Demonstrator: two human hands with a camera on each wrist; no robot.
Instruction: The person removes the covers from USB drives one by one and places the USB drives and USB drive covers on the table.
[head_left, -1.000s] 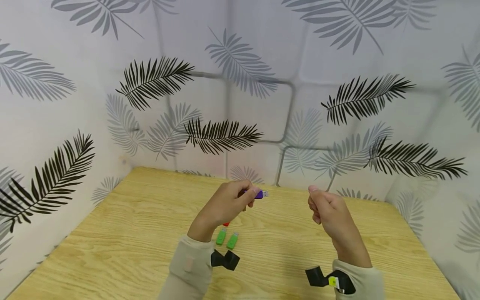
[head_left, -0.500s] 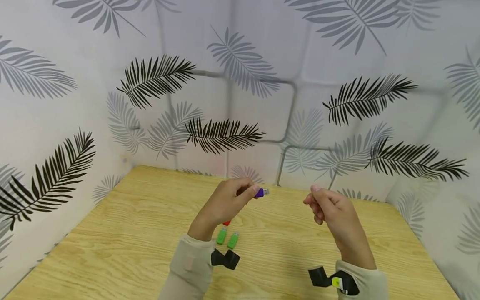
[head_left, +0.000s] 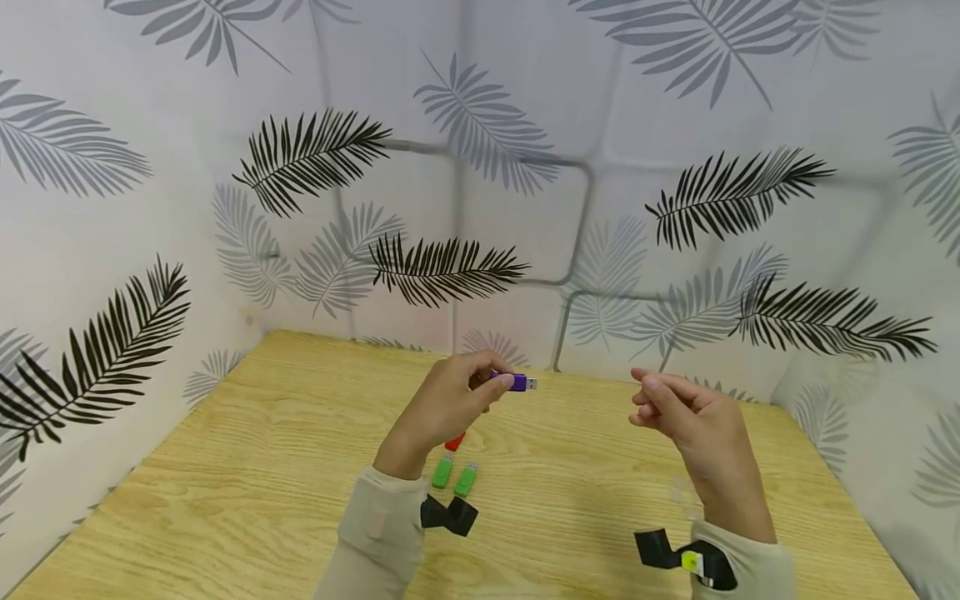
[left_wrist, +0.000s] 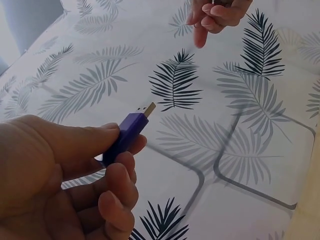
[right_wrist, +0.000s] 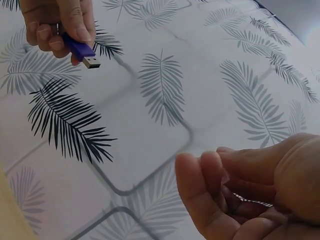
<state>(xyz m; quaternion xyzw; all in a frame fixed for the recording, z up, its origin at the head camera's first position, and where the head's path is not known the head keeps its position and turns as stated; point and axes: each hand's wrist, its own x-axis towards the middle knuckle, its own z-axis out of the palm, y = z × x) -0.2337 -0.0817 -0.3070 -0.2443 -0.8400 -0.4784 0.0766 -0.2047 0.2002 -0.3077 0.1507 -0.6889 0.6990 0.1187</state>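
My left hand (head_left: 453, 404) pinches a purple USB stick (head_left: 516, 382) between thumb and fingers, above the table. Its bare metal plug (left_wrist: 147, 108) points away from the fingers, toward the right hand. Over on the right, my right hand (head_left: 693, 425) is raised at about the same height, thumb and fingertips together. A small see-through piece (right_wrist: 224, 176) shows between those fingers, mostly hidden by them. Two green USB sticks (head_left: 442, 472) lie side by side on the table below the left wrist. Just beyond them is a red USB stick (head_left: 454, 442), partly covered by the left hand.
The light wood table (head_left: 300, 433) reaches back to a pale cloth (head_left: 510, 208) printed with leaves, which hangs behind and at the sides. Faint clear pieces (head_left: 682, 493) lie on the table near the right wrist. Black straps (head_left: 450, 516) sit at both cuffs.
My right hand has moved right, away from the left hand, and its fingers have loosened somewhat. The left hand stays nearly still with the purple USB stick; more of the red one shows.
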